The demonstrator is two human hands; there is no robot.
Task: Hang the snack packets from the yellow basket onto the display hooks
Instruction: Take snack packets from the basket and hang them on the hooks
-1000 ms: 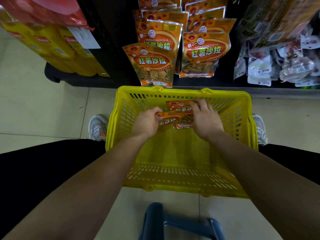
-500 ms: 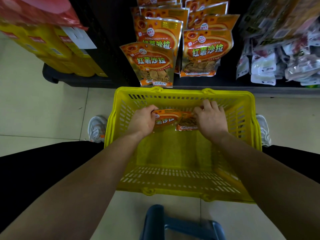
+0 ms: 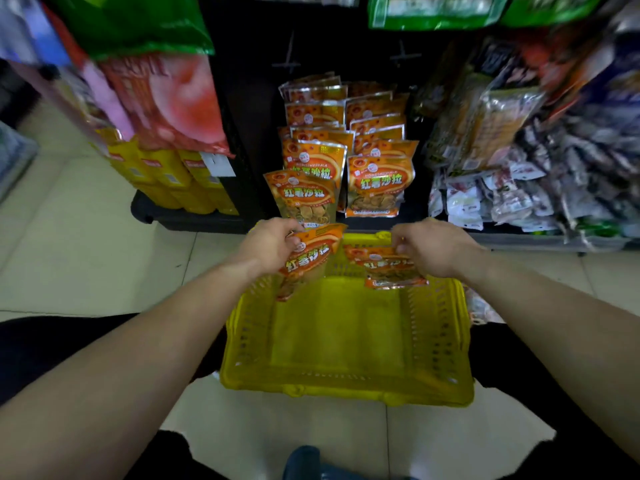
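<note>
The yellow basket (image 3: pixel 346 386) stands on the floor between my legs, its bottom bare. My left hand (image 3: pixel 268 242) grips an orange snack packet (image 3: pixel 308 258) by its top edge, lifted above the basket's far left side and hanging tilted. My right hand (image 3: pixel 433 247) pinches another orange packet (image 3: pixel 388 268) by its top, above the far right of the basket. Straight ahead, matching orange packets (image 3: pixel 379 181) hang in two columns on the black display rack; the hooks themselves are hidden behind them.
Red and yellow bags (image 3: pixel 166 109) hang on the left of the rack. Clear and silver packets (image 3: pixel 519 168) crowd the right side. Green bags (image 3: pixel 436 10) hang above. A dark blue stool edge (image 3: pixel 304 462) shows under me on the tiled floor.
Both hands lifted the two orange packets out of the basket and pulled them apart, one in each hand. My head tilted up, showing more of the rack.
</note>
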